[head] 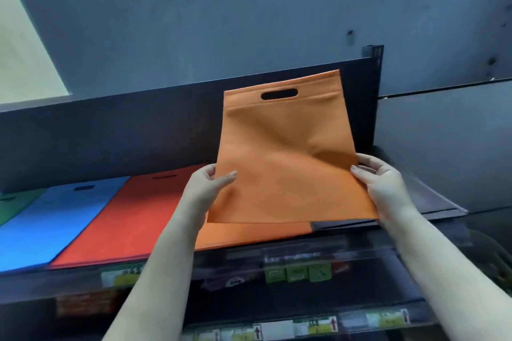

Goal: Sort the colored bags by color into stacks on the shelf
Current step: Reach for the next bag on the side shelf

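placement step: left hand (206,188) and right hand (383,183) pinch the side edges of an orange bag (288,158) held tilted above the orange stack (249,232) at 6 o'clock; next, presumably lower it squarely onto that stack.

I see open air above the shelf (432,202) — nothing overhead but the grey wall. The dark back panel (138,130) blocks any reach past the rear. The orange bag (285,163), held up, screens the orange stack (249,232) below it. Blue stack (47,224) and red stack (122,216) lie flat — low, easy to pass over.
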`<state>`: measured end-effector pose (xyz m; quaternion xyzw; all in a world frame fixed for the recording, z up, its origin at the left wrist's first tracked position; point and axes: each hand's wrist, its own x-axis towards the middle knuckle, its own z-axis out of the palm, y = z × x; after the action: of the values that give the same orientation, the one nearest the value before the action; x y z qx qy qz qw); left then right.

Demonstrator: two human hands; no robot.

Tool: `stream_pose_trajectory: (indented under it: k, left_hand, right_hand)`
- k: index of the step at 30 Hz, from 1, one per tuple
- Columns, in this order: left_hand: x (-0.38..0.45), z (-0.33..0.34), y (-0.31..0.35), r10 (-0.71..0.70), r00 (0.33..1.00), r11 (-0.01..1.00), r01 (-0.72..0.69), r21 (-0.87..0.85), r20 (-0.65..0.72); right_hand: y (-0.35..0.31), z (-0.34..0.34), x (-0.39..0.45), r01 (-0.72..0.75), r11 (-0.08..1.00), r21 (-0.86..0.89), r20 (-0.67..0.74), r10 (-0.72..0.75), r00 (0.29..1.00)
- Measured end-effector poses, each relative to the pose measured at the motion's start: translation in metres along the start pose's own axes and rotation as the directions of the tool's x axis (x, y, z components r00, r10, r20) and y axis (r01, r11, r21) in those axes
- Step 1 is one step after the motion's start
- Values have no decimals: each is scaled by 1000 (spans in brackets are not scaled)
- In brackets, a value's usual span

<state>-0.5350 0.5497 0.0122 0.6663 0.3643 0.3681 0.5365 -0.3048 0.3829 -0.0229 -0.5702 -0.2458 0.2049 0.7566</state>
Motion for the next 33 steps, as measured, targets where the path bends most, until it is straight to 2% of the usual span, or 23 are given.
stream_pose_trajectory:
  k: [4, 7, 12, 15, 18, 23, 25, 28, 33]
  left_hand:
    - [11, -45, -39, 122, 982, 956, -78, 281, -142]
    - [17, -58, -64, 193, 973, 883, -115, 456, -130]
    - [24, -65, -90, 181, 981, 711, -84, 698, -66]
    - [28, -68, -95, 145, 988, 637, -58, 769, -46]
    - [32, -70, -94, 130, 991, 611, -51, 790, -37]
    - [37, -58, -81, 222, 975, 424, -111, 899, 15]
    - [39, -39, -69, 271, 959, 372, -186, 909, 86]
    - [41, 7, -44, 342, 920, 320, -304, 897, 190]
    - [36, 114, -4, 420, 821, 220, -506, 834, 387]
  right_hand:
    - [28, 51, -3, 138, 939, -316, 1, -145, 989]
    - [45, 71, 0, 237, 736, -634, 51, -266, 963]
    - [66, 82, 2, 159, 477, -864, 105, -138, 985]
    - [66, 83, 4, 100, 373, -922, 73, -85, 994]
    - [65, 86, 5, 88, 299, -950, 76, -51, 996]
    - [50, 83, 4, 161, 278, -947, 140, -91, 986]
    - [37, 72, 4, 218, 190, -957, 195, -131, 972]
    - [13, 44, 3, 257, 1, -966, 253, -188, 949]
    - [-33, -35, 5, 169, -256, -952, 231, -235, 944]
